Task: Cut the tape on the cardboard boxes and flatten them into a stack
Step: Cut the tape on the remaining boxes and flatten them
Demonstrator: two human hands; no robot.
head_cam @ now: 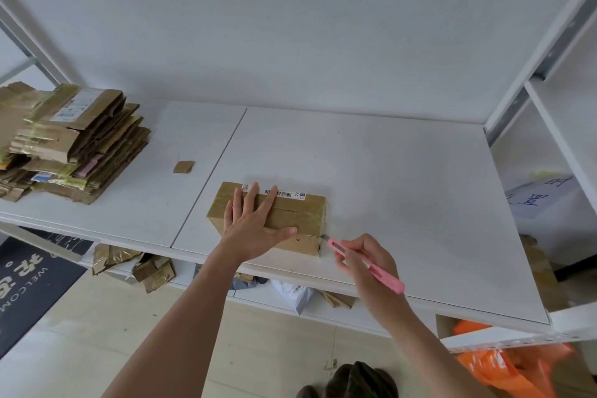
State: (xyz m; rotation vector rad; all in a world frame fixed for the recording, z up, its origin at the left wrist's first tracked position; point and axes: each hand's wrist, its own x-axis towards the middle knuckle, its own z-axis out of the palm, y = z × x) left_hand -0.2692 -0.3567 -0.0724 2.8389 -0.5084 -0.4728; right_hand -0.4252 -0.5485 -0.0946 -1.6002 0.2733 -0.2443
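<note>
A small taped cardboard box (pixel 297 215) with a barcode label lies near the front edge of the white shelf (pixel 387 178). My left hand (pixel 255 223) presses flat on its top, fingers straight and spread. My right hand (pixel 365 260) grips a pink utility knife (pixel 368 265), whose blade tip sits at the box's near right corner. A tall stack of flattened boxes (pixel 71 142) rests at the shelf's far left.
A small cardboard scrap (pixel 183 167) lies between the stack and the box. Cardboard pieces (pixel 151 271) and a mailer bag (pixel 295 292) sit on the lower shelf. Orange bags (pixel 504 362) lie at the lower right. A dark welcome mat (pixel 29 281) covers the floor at left.
</note>
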